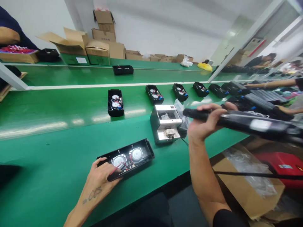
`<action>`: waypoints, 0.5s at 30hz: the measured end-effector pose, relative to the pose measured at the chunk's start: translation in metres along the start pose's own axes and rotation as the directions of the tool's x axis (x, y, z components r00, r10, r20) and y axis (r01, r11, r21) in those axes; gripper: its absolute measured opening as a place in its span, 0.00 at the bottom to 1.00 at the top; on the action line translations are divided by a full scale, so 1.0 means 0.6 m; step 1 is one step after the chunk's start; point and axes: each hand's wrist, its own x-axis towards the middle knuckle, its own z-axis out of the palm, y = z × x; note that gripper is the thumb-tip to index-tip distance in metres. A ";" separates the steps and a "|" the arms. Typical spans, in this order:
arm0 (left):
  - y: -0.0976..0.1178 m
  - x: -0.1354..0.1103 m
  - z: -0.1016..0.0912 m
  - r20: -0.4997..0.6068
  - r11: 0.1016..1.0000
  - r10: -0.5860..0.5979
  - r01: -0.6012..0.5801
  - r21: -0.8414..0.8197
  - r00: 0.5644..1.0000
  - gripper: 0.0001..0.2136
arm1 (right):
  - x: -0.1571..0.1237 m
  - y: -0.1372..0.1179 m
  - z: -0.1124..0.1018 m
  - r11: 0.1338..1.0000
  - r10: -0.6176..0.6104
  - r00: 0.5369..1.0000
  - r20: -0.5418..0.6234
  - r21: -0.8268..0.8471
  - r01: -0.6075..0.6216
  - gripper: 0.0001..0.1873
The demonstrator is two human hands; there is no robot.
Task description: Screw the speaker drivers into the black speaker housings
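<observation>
My left hand rests on the near end of a black open speaker housing, fingers curled over its edge and red wires, gripping it. Two round silver speaker drivers show inside it. My right hand is closed round a long black electric screwdriver, held level above the bench with its tip pointing left, over a small silver screw feeder box.
More open speaker housings stand in a row along the green conveyor bench. Cardboard boxes are stacked at the back. An open carton and red box sit below right. Other people's arms work at far right.
</observation>
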 end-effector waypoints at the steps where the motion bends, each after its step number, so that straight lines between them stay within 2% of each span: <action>1: -0.001 0.000 0.000 -0.002 1.000 0.008 -0.008 0.006 1.000 0.03 | 0.004 0.011 -0.002 0.997 0.043 0.998 0.038 -0.066 -0.041 0.20; 3: -0.002 0.002 0.000 -0.008 1.000 0.024 -0.024 0.009 1.000 0.03 | 0.008 0.017 -0.010 0.967 0.177 0.975 0.132 -0.210 -0.147 0.21; 4: -0.002 0.003 -0.001 -0.015 0.999 0.033 -0.033 0.004 0.999 0.03 | 0.009 0.012 -0.014 0.953 0.207 0.968 0.142 -0.251 -0.167 0.21; 7: -0.002 0.007 -0.004 -0.031 0.998 0.053 -0.054 -0.018 0.998 0.03 | 0.004 -0.023 -0.022 0.966 0.160 0.984 0.082 -0.220 -0.139 0.20; 8: -0.002 0.007 -0.005 -0.032 0.998 0.056 -0.057 -0.021 0.998 0.03 | 0.000 -0.034 -0.023 0.963 0.188 0.978 0.094 -0.211 -0.165 0.19; 10: -0.002 0.008 -0.007 -0.019 0.998 0.058 -0.059 -0.021 0.998 0.03 | -0.014 -0.044 -0.025 0.936 0.306 0.937 0.169 -0.233 -0.264 0.18; 12: -0.002 0.008 -0.009 -0.012 0.998 0.064 -0.064 -0.017 0.998 0.03 | -0.031 -0.036 -0.029 0.907 0.392 0.891 0.230 -0.259 -0.333 0.18; 15: 0.000 0.008 -0.010 -0.022 0.997 0.071 -0.071 -0.020 0.997 0.03 | -0.056 -0.009 -0.034 0.894 0.421 0.872 0.250 -0.276 -0.352 0.17</action>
